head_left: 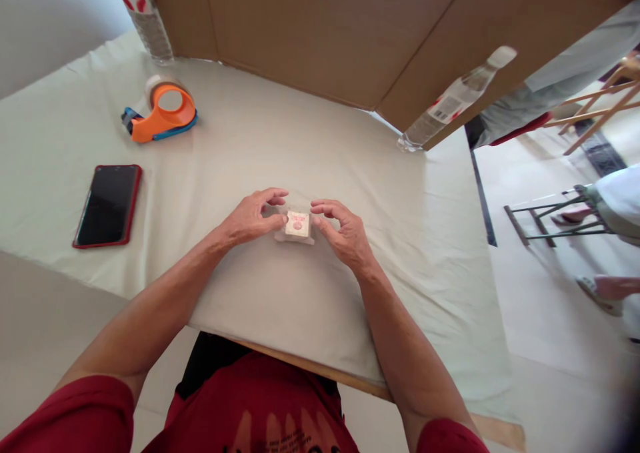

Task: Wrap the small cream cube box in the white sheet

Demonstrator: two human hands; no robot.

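1. Small box (298,225) in clear wrap (306,241) is flanked by left hand (254,217) and right hand (346,234), on cloth (295,293).
2. Fingers loosely curved, thumbs at its sides — whether it is pinched cannot be told.
3. Wrap handling, apparently — light, even 2-thumb pressure seems called for.

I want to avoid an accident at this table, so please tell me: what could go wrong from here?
The small box sits between the left hand and the right hand without fingers wrapped around it, so it might slide if pushed from one side.
The clear material sticking out below it could perhaps crease or catch.
The cloth is wrinkled; a pull on it could shift the phone, which lies near its edge.
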